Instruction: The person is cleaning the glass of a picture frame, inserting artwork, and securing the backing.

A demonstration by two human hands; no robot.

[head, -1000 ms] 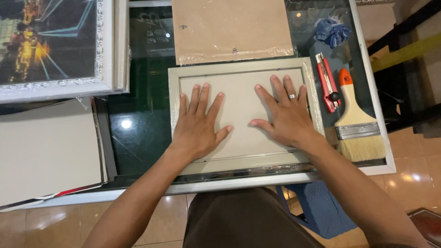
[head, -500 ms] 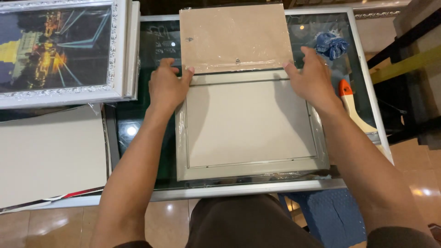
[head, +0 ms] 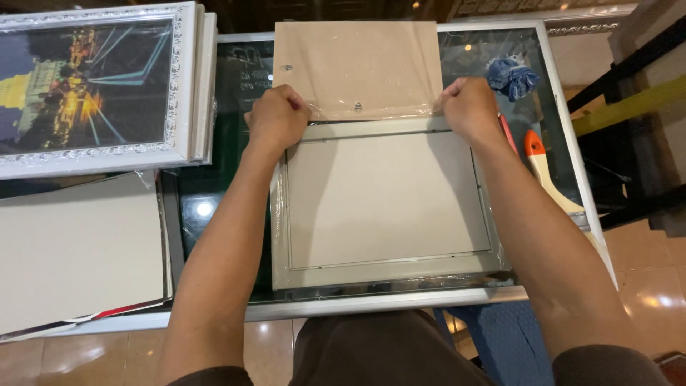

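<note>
A pale picture frame point(head: 386, 275) lies face down on the glass table point(head: 214, 179), with a light card sheet point(head: 386, 200) set inside it. Just beyond it lies a brown backing board point(head: 357, 64) with small metal hangers, wrapped in clear film. My left hand point(head: 277, 118) grips the board's near left corner. My right hand point(head: 468, 107) grips its near right corner. Both fists are closed on the board's near edge, which overlaps the top of the frame.
A finished framed night-city picture point(head: 93, 86) lies on a stack at the far left. Pale boards point(head: 71, 250) lie at the near left. A blue cloth point(head: 511, 75), a red-handled tool point(head: 509, 132) and an orange-and-cream paintbrush point(head: 547, 171) lie along the right side.
A second ago both hands lay flat on the card inside the frame. They moved away from me to the backing board and have closed on its near corners.
</note>
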